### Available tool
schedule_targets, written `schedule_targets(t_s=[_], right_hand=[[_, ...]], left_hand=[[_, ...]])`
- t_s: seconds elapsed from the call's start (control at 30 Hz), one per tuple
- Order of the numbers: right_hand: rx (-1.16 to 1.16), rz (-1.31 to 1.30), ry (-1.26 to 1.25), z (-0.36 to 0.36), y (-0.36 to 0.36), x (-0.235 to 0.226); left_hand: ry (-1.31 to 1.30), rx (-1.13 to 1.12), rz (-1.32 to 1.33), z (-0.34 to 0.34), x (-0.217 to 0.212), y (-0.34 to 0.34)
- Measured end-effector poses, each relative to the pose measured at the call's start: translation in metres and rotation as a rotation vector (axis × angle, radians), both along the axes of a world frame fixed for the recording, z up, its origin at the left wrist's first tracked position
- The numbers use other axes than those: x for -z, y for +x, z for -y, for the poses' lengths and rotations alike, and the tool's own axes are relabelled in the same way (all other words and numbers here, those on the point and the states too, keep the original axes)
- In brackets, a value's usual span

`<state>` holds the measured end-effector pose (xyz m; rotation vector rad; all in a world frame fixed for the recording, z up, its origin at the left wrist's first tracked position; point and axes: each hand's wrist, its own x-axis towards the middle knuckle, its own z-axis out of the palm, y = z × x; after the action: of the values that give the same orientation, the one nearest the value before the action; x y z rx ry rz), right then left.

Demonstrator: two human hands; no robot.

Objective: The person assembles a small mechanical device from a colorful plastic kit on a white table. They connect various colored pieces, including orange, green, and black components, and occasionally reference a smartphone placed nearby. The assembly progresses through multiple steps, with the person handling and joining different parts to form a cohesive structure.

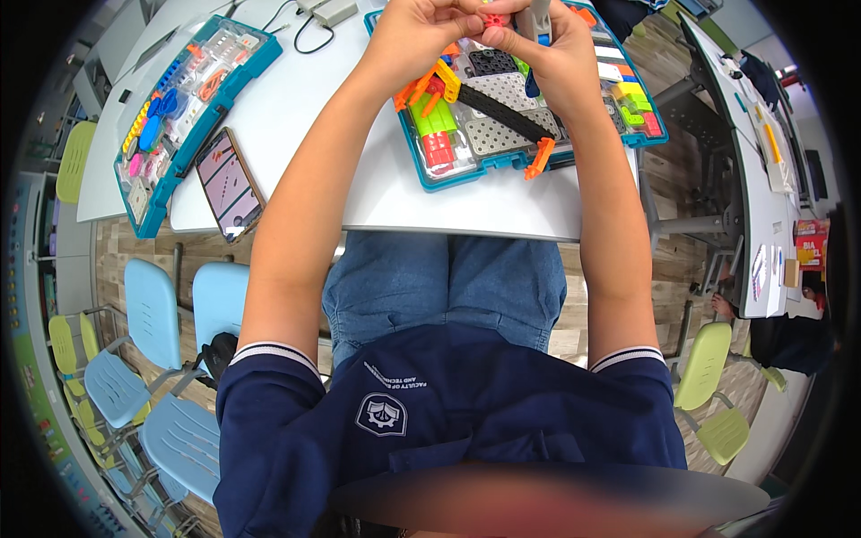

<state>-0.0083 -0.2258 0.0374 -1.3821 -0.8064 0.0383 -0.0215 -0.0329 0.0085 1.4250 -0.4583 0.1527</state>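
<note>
Your left hand (pixel 414 34) and right hand (pixel 549 47) meet near the top of the view, above the far part of a teal parts tray (pixel 466 176). Between the fingertips of both hands sits a small red piece (pixel 494 18); each grip is pressed together around it, the left from the left side, the right from the right. A grey upright part (pixel 541 20) rises just beside your right fingers; whether it is joined to the red piece cannot be told.

The tray lies on the white surface (pixel 296 117), with its near corner close to the surface's front edge (pixel 448 229). An orange strip (pixel 540 159) sticks out over the tray's near rim. Inside the tray are green (pixel 429 115), orange, red and black perforated pieces (pixel 504 113), packed closely under your wrists, so there is little room beneath the hands.

To your left there is bare surface between your left forearm and a phone (pixel 230 183), which lies tilted near the front edge. Beyond the phone a second teal tray (pixel 184 108) with small coloured parts lies slanted, its near corner at the surface's left edge. A grey box with a cable (pixel 334 13) lies at the far side.

Below the front edge are your jeans-clad knees; light blue chairs (pixel 152 309) stand to the left, yellow-green chairs (pixel 704 363) to the right.
</note>
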Motion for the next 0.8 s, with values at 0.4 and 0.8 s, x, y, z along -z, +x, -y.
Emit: schedule_targets(t_s=[0.4, 0.8], right_hand=[[0.012, 0.118, 0.003, -0.0028, -0.0027, -0.0022], [-0.038, 0.016, 0.028, -0.0024, -0.0021, 0.0010]], left_hand=[[0.003, -0.068, 0.027, 0.0011, 0.0017, -0.0020], [-0.095, -0.013, 0.078, 0.0018, 0.0060, 0.0001]])
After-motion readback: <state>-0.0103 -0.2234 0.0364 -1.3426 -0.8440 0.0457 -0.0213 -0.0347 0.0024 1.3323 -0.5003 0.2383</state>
